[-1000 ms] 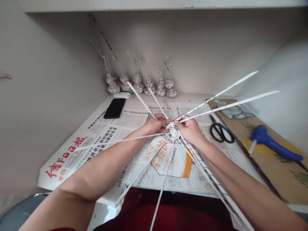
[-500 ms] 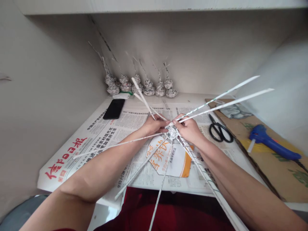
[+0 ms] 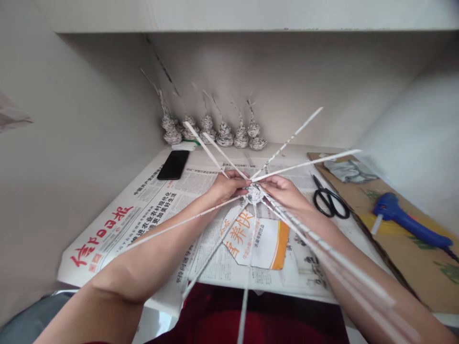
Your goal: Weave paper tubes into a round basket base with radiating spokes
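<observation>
A small round woven piece of rolled newspaper tubes (image 3: 255, 194) is held above the newspaper-covered table, with several long thin tubes spreading out from it. My left hand (image 3: 230, 185) pinches its left edge, thumb and fingers closed. On the other side, my right hand (image 3: 281, 190) is closed at the base of a white paper tube (image 3: 319, 160) that points to the far right. A second, patterned tube (image 3: 287, 142) stands up between my hands. Other tubes fan toward me; those over my right forearm are blurred. My fingers partly hide the weave.
Several woven gourd-shaped pieces (image 3: 224, 136) line the back wall. A black phone (image 3: 173, 165) lies at the left. Black-handled scissors (image 3: 330, 199) and a blue glue gun (image 3: 409, 220) on cardboard (image 3: 401, 272) are at the right. A cut drink carton (image 3: 256, 243) lies below the weave.
The tubes on the right have swung: the patterned one stands steeper and the white one points lower. Tubes over my right forearm have shifted. My right hand has loosened slightly; my left hand keeps its grip.
</observation>
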A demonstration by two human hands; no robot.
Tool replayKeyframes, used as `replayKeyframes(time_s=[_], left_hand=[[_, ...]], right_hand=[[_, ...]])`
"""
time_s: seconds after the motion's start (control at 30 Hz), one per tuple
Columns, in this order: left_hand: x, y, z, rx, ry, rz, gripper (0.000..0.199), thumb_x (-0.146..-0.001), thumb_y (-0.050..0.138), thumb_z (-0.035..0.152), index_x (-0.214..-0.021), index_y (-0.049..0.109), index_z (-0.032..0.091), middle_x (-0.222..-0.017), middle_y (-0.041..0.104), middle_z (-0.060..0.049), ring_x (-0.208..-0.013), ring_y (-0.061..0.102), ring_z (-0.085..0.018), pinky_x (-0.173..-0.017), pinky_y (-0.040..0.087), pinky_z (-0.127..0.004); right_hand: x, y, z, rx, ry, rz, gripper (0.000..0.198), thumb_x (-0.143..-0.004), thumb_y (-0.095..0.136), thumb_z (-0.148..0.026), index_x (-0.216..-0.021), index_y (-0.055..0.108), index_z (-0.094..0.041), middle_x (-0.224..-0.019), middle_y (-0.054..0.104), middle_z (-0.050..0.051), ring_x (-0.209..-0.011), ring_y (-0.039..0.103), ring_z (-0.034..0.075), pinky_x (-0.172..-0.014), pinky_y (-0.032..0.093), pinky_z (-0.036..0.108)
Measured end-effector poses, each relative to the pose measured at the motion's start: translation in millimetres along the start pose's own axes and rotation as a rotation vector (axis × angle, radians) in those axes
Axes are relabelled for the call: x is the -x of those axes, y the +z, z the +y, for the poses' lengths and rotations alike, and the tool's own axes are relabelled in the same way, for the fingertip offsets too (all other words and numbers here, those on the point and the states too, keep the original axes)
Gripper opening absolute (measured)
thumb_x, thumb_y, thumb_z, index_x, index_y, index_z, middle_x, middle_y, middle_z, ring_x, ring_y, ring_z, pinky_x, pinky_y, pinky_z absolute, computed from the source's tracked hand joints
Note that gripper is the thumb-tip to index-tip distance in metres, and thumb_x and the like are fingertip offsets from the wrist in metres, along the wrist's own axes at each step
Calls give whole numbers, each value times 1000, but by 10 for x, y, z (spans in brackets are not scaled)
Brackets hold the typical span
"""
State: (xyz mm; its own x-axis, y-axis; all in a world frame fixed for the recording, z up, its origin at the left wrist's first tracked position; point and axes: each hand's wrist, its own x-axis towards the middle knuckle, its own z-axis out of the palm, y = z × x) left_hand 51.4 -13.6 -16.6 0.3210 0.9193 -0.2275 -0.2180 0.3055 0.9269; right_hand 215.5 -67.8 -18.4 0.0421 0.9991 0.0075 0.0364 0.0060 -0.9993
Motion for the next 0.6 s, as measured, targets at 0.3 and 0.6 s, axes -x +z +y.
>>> replayKeyframes(time_s=[0.3,0.6], left_hand=[[-44,-29,35,87,-24,63,13,-65,72,0,-75,69,8,-67,67,-3,-54,64,-10,-48,52,-17],[-68,-29,-11,171,28,91,13,-66,72,2,-76,67,10,-67,67,-2,-53,62,-8,-50,51,-16]], right_hand=[[3,-58,-23,-294,229,-107,25,-60,80,-27,-83,74,-20,-77,71,4,-63,65,16,-54,52,27],[50,36,-16,-314,131,-151,33,-63,78,-25,-94,70,-20,-85,71,3,-74,64,15,-61,51,25]])
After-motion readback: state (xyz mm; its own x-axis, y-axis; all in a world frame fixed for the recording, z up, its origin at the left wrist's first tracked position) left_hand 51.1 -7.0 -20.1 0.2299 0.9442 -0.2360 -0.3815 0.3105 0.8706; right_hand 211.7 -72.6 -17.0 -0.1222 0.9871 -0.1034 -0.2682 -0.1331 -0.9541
